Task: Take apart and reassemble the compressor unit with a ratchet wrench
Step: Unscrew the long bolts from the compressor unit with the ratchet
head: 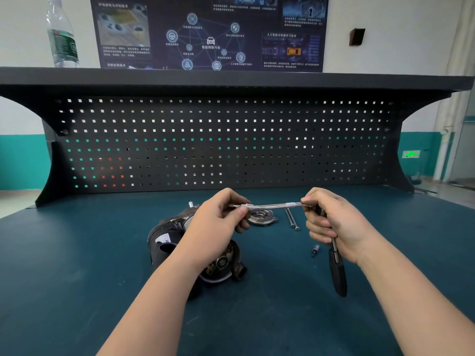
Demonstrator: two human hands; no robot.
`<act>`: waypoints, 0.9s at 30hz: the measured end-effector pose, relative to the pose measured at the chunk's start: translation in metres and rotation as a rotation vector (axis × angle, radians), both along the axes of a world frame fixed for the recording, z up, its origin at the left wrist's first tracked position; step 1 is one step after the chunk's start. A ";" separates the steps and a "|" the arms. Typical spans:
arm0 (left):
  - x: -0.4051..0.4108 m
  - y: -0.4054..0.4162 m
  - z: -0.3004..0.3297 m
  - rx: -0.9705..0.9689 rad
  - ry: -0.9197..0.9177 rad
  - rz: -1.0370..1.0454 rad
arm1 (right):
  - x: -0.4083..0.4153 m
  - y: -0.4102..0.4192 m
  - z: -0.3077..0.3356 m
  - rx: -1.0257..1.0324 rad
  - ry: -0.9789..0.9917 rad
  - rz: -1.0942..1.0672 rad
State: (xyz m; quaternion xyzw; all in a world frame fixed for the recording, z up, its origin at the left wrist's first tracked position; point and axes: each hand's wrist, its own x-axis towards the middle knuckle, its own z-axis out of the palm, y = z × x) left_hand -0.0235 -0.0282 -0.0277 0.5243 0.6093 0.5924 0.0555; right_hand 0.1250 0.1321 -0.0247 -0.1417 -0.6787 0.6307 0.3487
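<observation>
My left hand (221, 217) pinches one end of a long bolt (267, 206) held level, left to right; my right hand (334, 224) pinches its other end and grips the ratchet wrench (338, 268). The compressor unit (180, 242) lies on the bench (77, 253) under my left wrist.

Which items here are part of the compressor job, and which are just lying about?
In the job: compressor body, end cover, two long bolts, small socket, ratchet wrench with extension bar, gripped by left hand and right hand.

Lying about: water bottle, wall poster.
</observation>
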 end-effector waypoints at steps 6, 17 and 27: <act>-0.001 0.002 -0.002 -0.008 -0.011 0.033 | -0.003 -0.002 -0.003 -0.033 -0.003 0.009; -0.003 0.000 -0.002 -0.018 -0.062 -0.014 | -0.003 0.001 -0.006 -0.107 -0.035 0.058; -0.001 0.008 -0.006 0.018 -0.239 -0.030 | -0.006 -0.002 -0.007 -0.017 0.012 0.018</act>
